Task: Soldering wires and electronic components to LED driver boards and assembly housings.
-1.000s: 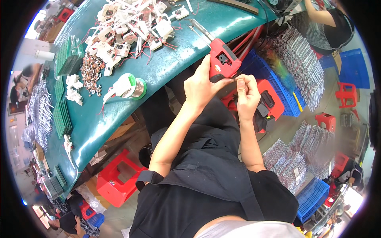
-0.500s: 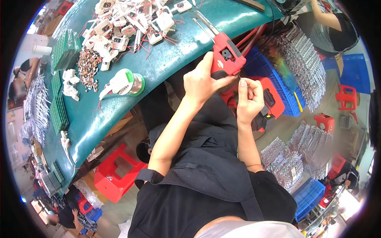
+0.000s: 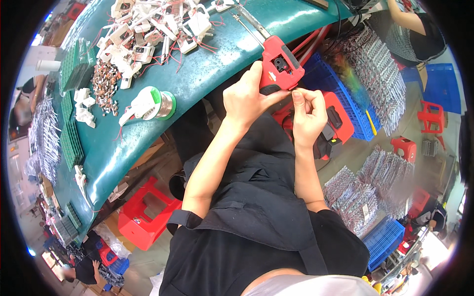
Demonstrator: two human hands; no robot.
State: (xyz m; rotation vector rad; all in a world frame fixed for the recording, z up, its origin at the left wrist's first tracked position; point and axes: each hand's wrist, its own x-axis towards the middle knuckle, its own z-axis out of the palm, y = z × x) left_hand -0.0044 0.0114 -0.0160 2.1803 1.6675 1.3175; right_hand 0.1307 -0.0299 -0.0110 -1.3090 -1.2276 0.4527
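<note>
Took wire spool (image 3: 166, 104), standing on green bench (image 3: 212, 61) near its edge, as reference. Located red tool (image 3: 280, 64) right of and beyond spool, raised at bench edge, metal arms (image 3: 253, 22) pointing away over bench. Noted left hand (image 3: 242, 101) right of spool, thumb and fingers wrapped around near end of red tool. Noted right hand (image 3: 309, 118) farther right of spool, thumb and fingertips pressed together at same end; could not tell whether pinching an item. Recorded beyond spool: heap of white housings (image 3: 121, 35) with red wires. Left of and beyond spool: pile of small brown parts (image 3: 105, 81). Far right of spool: blue crate (image 3: 321, 81).
</note>
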